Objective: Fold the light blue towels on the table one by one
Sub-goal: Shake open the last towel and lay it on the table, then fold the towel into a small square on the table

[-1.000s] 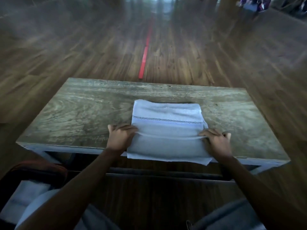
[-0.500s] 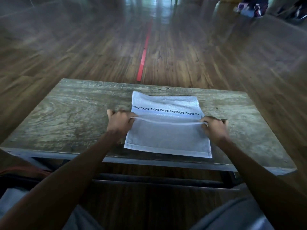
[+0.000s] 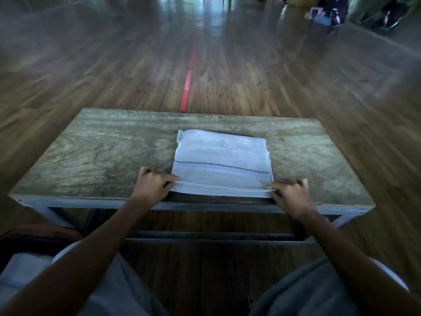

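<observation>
A light blue towel (image 3: 222, 158) lies folded on the wooden table (image 3: 102, 160), right of centre, with a dark dotted stripe across it. Its near edge sits at the table's front edge. My left hand (image 3: 155, 184) pinches the towel's near left corner. At the near right corner my right hand (image 3: 290, 193) pinches the same edge. Both hands have curled fingers on the cloth.
The table has a metal frame with a low crossbar (image 3: 214, 238) underneath. A red line (image 3: 188, 85) runs along the wooden floor beyond it. Pale cloth (image 3: 22, 270) lies at the lower left beside my lap. Bags (image 3: 330, 10) stand far back right.
The towel's near part has been pulled back toward me and now lies shorter, with the stripe closer to the near edge. Both hands came back to the table's front edge.
</observation>
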Tool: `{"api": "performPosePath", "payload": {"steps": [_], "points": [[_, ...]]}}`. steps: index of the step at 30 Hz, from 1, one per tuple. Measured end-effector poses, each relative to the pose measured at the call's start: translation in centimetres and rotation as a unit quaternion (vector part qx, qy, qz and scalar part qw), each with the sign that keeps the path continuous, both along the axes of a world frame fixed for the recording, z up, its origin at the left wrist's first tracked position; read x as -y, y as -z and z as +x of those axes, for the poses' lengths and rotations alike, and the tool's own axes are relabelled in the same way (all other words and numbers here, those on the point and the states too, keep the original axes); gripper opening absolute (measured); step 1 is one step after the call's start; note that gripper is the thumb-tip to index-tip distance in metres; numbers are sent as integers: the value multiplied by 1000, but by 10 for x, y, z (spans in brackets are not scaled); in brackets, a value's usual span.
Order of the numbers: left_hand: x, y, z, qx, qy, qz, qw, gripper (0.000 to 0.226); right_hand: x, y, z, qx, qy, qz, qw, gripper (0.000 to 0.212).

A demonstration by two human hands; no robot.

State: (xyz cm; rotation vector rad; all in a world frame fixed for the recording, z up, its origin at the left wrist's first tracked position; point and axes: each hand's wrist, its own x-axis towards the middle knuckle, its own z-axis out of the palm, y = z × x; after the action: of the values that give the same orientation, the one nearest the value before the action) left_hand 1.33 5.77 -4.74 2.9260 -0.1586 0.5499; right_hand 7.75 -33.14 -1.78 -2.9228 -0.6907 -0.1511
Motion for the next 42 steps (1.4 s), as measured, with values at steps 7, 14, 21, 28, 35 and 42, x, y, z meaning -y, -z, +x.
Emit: {"api": "performPosePath", "payload": {"steps": [7, 14, 21, 28, 35, 42], "points": [[4, 6, -5, 25, 13, -24, 999, 15, 12, 7, -1, 47, -14, 1, 999, 21], [6, 3, -16, 81, 66, -43, 994, 28, 19, 7, -3, 105, -32, 24, 994, 23], [7, 3, -24, 32, 92, -25, 995, 35, 25, 17, -2, 31, -39, -6, 999, 32], [6, 1, -26, 19, 171, 31, 985, 33, 32, 18, -4, 25, -86, -16, 996, 31], [-2, -16, -40, 0, 181, 15, 983, 26, 36, 5, -15, -38, -132, 63, 988, 15], [-7, -109, -20, -46, 123, -103, 986, 6, 24, -83, -2, -45, -65, 156, 985, 16]]}}
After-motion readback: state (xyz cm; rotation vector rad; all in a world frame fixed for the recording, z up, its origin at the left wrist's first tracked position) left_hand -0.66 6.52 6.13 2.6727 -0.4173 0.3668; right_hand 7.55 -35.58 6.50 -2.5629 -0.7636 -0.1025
